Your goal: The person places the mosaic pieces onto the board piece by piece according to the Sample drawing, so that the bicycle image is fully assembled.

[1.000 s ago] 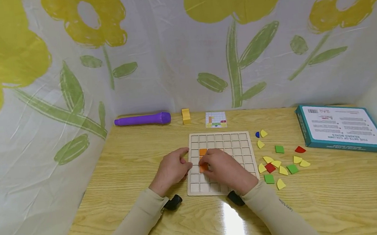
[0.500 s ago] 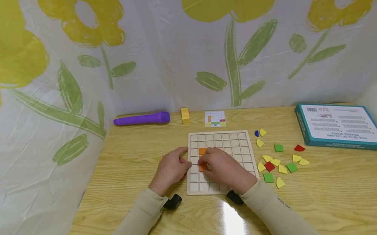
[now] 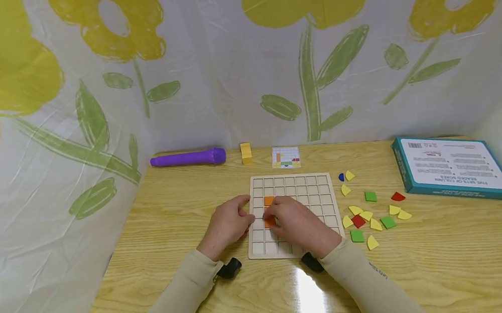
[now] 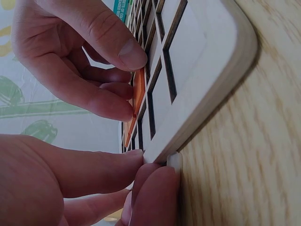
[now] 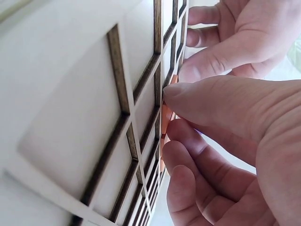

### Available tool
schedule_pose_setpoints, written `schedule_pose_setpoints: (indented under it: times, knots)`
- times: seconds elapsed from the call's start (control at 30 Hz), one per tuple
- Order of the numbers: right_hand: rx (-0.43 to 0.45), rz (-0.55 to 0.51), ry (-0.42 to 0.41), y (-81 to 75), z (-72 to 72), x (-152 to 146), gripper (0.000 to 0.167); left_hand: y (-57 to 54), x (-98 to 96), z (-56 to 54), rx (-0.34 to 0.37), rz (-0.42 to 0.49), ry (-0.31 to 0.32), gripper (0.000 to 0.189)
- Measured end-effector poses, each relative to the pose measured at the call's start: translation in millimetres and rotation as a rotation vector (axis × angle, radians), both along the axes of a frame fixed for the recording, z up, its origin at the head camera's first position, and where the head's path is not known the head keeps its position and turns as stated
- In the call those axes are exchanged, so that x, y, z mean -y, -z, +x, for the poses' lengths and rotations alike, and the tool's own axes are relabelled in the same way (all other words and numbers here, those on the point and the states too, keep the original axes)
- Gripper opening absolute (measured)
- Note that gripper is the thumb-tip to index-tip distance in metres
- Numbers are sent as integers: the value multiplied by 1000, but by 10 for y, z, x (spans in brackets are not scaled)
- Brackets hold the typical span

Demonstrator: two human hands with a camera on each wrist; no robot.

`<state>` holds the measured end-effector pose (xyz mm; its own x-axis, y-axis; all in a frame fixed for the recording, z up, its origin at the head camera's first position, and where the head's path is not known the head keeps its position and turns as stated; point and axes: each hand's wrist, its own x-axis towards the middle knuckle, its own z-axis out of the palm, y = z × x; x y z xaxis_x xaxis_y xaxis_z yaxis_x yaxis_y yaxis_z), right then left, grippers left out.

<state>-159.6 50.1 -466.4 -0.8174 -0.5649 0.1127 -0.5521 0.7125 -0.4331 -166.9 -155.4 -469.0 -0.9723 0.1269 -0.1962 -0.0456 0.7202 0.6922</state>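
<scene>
The pale wooden grid board (image 3: pixel 258 248) lies on the table, with orange square tiles (image 3: pixel 269 201) in a column on its left side. My left hand (image 3: pixel 228 225) holds the board's left edge; the left wrist view shows its thumb (image 4: pixel 124 157) against the rim and fingers curled at the side. Over the grid, my right hand (image 3: pixel 300 225) pinches an orange tile (image 4: pixel 138 87) between thumb and fingertips, down at the cells. That hand hides part of the column, so whether the tile is fully seated cannot be told.
Right of the board lie loose yellow quarter-circles (image 3: pixel 375 224), green squares (image 3: pixel 370 196), red pieces (image 3: pixel 358 221) and a blue piece (image 3: pixel 341 177). Behind it are a pattern card (image 3: pixel 285 157), a yellow block (image 3: pixel 246 153) and a purple microphone (image 3: pixel 189 158). A teal box (image 3: pixel 456 167) sits far right.
Both hands stay in nearly the same place on the board. The whole head view has shifted slightly; no piece has visibly moved.
</scene>
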Motion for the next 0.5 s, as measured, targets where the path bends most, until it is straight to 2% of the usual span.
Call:
schedule_pose_setpoints:
  times: [0.5]
  knots:
    - [9, -5, -8, -4, -6, 0, 12, 5, -3, -5, -20, -31, 8, 57]
